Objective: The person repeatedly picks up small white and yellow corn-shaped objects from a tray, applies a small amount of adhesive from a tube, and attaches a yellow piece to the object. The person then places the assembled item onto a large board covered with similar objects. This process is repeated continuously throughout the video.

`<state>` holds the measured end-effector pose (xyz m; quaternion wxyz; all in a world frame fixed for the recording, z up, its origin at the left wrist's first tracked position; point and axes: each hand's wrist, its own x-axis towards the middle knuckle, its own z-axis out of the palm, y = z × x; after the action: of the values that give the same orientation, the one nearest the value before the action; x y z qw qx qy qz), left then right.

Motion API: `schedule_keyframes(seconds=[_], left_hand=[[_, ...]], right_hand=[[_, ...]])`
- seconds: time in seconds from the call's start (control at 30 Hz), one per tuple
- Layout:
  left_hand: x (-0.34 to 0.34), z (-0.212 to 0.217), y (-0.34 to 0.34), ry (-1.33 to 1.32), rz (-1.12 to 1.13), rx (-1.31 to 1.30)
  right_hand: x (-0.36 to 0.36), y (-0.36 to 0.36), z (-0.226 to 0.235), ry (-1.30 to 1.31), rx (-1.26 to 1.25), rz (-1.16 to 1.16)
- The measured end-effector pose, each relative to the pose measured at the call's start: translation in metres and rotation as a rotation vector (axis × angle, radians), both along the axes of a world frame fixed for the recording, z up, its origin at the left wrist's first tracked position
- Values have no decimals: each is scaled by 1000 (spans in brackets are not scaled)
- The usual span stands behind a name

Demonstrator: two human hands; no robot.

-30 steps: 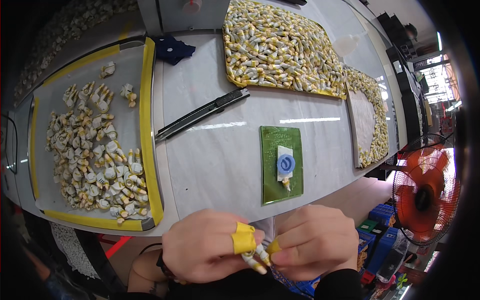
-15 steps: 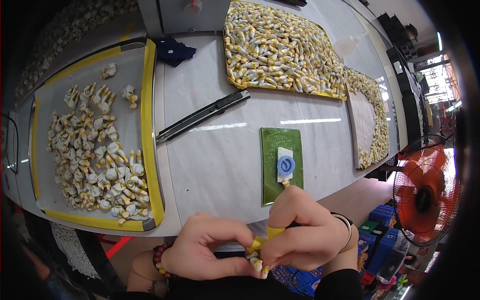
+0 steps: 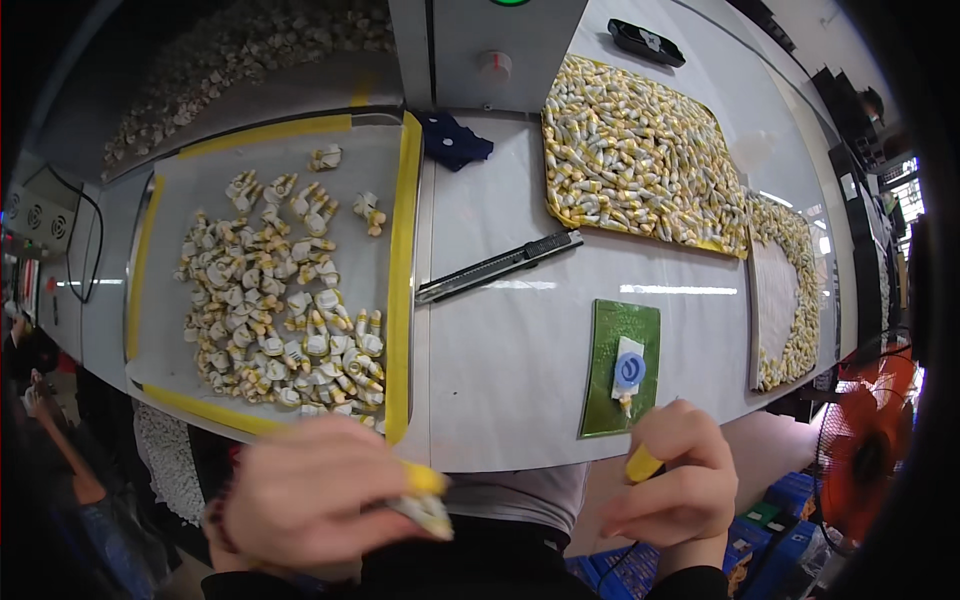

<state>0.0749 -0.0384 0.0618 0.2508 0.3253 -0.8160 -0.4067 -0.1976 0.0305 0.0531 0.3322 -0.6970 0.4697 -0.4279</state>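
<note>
My left hand point(image 3: 320, 490), smeared by motion, pinches a small white piece point(image 3: 425, 516) between thumb and a finger in a yellow finger cot point(image 3: 424, 478). It is in front of the tray's near right corner. My right hand point(image 3: 685, 480) is apart from it, fingers curled, with a gap between the thumb and the index finger in its yellow cot point(image 3: 643, 463); nothing shows in it. Just beyond lies a green pad point(image 3: 600, 410) bearing a blue disc point(image 3: 629, 371) on a white slip, with a small pale tip point(image 3: 627, 404) sticking out at its near end.
A yellow-taped tray point(image 3: 403, 270) at left holds many small white-and-tan pieces. A black utility knife point(image 3: 500, 267) lies mid-table. Behind are a dark cloth point(image 3: 455, 141), a grey machine point(image 3: 500, 85) and trays of yellow-white pieces point(image 3: 640, 160). An orange fan point(image 3: 865, 450) stands right.
My hands, together around small pieces before, have parted: the left moved left toward the tray with a piece, the right shifted right. The view has turned, so the table appears further right and lower.
</note>
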Motion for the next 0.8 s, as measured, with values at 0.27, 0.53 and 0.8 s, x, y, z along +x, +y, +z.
schedule_keyframes(seconds=[0.27, 0.53, 0.8], left_hand=[[51, 41, -103, -538, 457, -364], [90, -22, -290, -837, 598, -535], [101, -15, -295, -763, 635, -527]], right_hand=[[-14, 5, 1, 12, -46, 42], [-16, 19, 13, 97, -80, -7], [-56, 30, 20, 260, -169, -216]])
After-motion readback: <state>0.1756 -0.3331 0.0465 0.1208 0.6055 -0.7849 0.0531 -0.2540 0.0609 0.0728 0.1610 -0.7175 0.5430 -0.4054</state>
